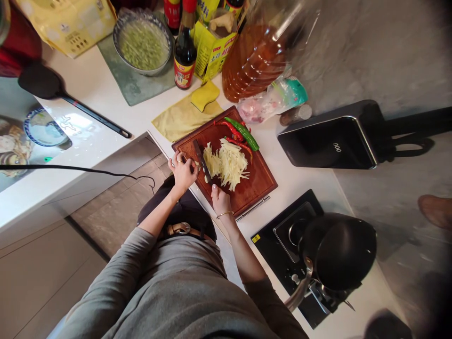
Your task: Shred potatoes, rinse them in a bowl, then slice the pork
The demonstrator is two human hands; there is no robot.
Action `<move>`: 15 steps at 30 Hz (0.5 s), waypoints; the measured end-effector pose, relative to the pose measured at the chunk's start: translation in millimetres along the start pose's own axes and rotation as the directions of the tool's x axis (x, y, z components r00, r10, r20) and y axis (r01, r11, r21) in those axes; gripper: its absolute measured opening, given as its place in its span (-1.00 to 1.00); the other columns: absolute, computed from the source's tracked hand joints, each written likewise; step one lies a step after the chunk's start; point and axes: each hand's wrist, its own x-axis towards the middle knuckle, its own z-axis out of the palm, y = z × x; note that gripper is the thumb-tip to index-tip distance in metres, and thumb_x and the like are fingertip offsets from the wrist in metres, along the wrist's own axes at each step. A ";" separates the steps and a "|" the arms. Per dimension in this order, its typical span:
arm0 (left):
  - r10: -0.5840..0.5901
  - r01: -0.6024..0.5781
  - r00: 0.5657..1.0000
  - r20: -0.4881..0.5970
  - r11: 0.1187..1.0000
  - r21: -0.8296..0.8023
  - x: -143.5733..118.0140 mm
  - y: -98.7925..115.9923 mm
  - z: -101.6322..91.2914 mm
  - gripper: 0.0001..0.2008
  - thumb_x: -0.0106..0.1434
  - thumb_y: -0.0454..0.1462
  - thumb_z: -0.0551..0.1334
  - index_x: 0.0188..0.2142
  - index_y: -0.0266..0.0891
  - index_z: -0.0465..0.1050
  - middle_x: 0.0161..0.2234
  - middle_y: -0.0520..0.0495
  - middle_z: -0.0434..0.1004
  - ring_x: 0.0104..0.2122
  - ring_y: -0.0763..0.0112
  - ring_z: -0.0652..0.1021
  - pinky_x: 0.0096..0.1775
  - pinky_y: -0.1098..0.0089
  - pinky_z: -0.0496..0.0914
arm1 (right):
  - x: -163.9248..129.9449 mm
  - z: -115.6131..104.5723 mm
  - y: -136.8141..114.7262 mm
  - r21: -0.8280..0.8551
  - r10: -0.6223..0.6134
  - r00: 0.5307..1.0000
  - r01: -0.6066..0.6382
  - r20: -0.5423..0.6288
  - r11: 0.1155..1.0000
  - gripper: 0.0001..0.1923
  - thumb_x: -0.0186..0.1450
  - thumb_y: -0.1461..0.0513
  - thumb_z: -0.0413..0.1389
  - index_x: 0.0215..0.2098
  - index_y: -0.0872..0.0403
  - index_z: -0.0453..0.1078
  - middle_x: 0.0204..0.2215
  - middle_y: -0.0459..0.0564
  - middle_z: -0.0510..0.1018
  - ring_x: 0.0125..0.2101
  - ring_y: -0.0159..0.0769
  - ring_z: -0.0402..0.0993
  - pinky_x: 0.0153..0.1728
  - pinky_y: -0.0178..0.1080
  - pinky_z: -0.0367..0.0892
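gripping a dark knife (202, 162), the right hand (221, 198) has fingers closed round its handle, blade down on the wooden cutting board (259, 181). left hand (182, 170) curls fingertips onto a small potato piece (195, 163) beside the blade. potato strips (229, 165) heap just right; chillies (242, 133) lie behind.

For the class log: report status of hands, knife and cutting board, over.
Right hand grips knife, blade down on cutting board. Left hand pins a potato piece beside the blade. Potato strips piled right of knife; chillies behind them.
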 end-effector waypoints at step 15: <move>-0.043 0.043 0.998 0.037 0.999 -0.019 3.4 5.0 -3.9 -0.85 0.14 -0.19 0.13 -0.42 -0.16 0.44 0.07 -0.16 0.24 0.22 0.04 0.05 0.16 -0.07 -0.12 | 1.4 -3.5 -2.1 0.032 0.052 0.998 -0.053 0.024 0.998 -0.27 0.34 -0.12 -0.38 -0.39 0.12 0.49 -0.50 0.13 0.57 -0.40 -0.25 0.51 -0.37 -0.35 0.23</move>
